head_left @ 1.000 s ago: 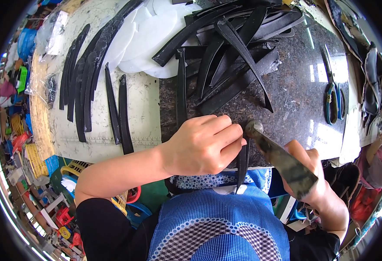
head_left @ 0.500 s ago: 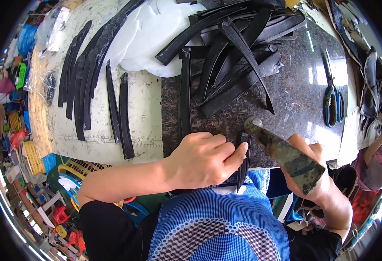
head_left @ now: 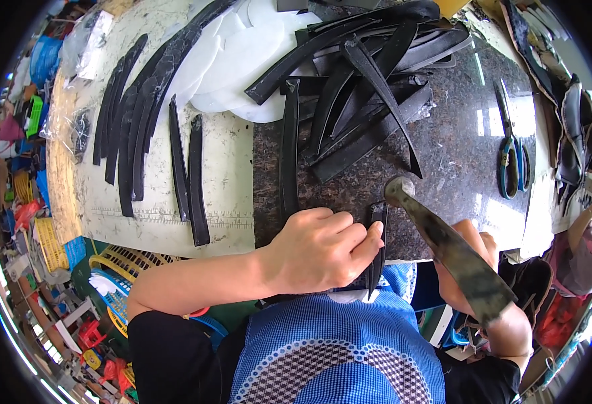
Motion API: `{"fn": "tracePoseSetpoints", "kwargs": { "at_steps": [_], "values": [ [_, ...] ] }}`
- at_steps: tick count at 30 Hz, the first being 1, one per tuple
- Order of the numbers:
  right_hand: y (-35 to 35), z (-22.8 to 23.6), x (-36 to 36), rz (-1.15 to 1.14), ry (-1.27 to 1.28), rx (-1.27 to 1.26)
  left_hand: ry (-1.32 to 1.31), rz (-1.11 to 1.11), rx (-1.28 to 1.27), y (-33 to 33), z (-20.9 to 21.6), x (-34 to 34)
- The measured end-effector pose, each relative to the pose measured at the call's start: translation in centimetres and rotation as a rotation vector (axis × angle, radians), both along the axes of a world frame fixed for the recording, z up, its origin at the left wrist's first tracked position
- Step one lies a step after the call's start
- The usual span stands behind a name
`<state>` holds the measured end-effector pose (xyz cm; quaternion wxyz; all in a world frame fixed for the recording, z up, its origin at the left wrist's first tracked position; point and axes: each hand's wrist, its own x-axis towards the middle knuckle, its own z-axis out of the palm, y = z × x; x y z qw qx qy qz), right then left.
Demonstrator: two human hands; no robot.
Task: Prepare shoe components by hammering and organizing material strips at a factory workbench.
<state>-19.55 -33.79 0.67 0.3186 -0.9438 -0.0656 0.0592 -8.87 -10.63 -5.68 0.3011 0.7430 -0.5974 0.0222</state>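
At the table's near edge, my left hand (head_left: 323,248) is closed on a narrow black leather-like strip (head_left: 379,219), thumb and forefinger pressed along its side. The strip's upper end rests on the dark stone slab (head_left: 457,195), and its lower end hangs over the edge toward my apron. My right hand (head_left: 459,269) is closed under a worn metal shoemaker's hammer (head_left: 468,266). Its small round face is just right of the strip's upper end, apart from it. The wide flared end points down toward my right wrist, and the handle is hidden.
A heap of black strips (head_left: 370,87) covers the slab's far part, beside translucent white sheets (head_left: 245,54). More strips (head_left: 134,128) lie on the white ruled board (head_left: 232,175) at left. Blue-handled scissors (head_left: 509,158) lie at right. A yellow basket (head_left: 124,259) stands below the table edge.
The hammer has shifted slightly right and turned, and my right hand has moved a little down with it. My left hand stays on the strip nearly still. The whole view has shifted slightly.
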Motion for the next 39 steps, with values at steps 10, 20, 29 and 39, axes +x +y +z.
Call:
{"fn": "tracePoseSetpoints", "kwargs": {
  "at_steps": [10, 20, 29, 39],
  "values": [
    [-4.8, -2.0, -2.6, -0.288, -0.237, -0.234, 0.095, 0.231, -0.056, -1.2, 0.3, 0.1],
    [-7.5, -1.6, -2.0, -0.298, -0.431, -0.393, 0.409, 0.198, 0.131, -2.0, 2.2, 0.7],
    [-17.3, -3.6, -0.9, -0.758, -0.124, -0.012, 1.284, 0.192, -0.162, -1.8, 3.6, 1.1],
    [1.3, 0.6, -1.1, -0.327, -0.111, 0.306, 1.159, 0.394, -0.595, -1.6, 4.2, 1.3]
  ]
}}
